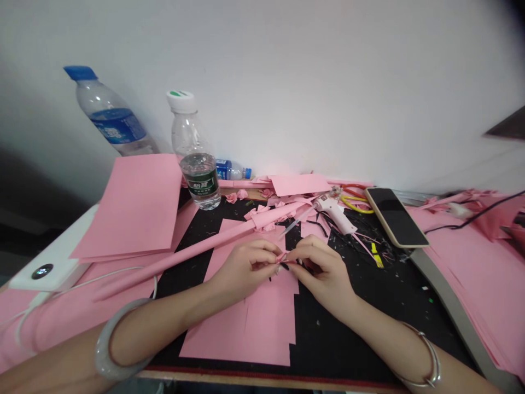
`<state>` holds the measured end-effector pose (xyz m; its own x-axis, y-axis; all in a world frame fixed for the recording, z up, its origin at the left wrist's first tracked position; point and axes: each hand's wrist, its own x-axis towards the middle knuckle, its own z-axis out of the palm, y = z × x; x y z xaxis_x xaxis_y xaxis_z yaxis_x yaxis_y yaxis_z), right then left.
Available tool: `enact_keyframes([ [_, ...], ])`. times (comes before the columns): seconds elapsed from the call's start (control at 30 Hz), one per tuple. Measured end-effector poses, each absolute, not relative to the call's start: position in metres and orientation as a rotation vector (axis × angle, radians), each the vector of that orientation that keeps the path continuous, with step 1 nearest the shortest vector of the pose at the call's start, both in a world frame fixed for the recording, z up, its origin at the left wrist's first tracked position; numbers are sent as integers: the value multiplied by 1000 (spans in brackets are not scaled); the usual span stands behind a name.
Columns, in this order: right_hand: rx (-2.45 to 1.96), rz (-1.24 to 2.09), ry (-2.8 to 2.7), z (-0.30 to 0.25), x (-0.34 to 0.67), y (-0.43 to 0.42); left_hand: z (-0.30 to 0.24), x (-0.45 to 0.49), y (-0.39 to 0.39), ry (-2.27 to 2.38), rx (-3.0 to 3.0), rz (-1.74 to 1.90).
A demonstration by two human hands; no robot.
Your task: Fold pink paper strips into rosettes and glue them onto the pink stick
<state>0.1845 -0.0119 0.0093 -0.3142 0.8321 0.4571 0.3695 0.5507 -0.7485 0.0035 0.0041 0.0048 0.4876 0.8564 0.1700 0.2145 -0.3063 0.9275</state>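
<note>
Both my hands meet over the middle of the black mat (pixel 361 284). My left hand (pixel 246 268) and my right hand (pixel 320 268) pinch a small folded piece of pink paper (pixel 283 256) between their fingertips. Under them lie cut pink paper sheets (pixel 250 323). A long rolled pink paper tube (pixel 197 251) runs diagonally just behind my left hand. A pale bangle sits on my left wrist and thin silver bangles on my right.
A white glue gun (pixel 338 214) lies behind my right hand, with a phone (pixel 396 216) and red and yellow scissors (pixel 355 198) to its right. Two water bottles (pixel 197 158) (pixel 110 117) and a pink paper stack (pixel 137 205) stand at the back left. A white power bank (pixel 53 257) lies at left.
</note>
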Motion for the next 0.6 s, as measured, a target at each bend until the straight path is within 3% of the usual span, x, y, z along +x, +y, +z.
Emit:
enact_keyframes([
  [0.27, -1043, 867, -1838, 7, 184, -13, 1, 3, 0, 943, 1441, 563],
  [0.6, -809, 408, -2155, 9, 192, -13, 4, 1, 7, 783, 1060, 482],
])
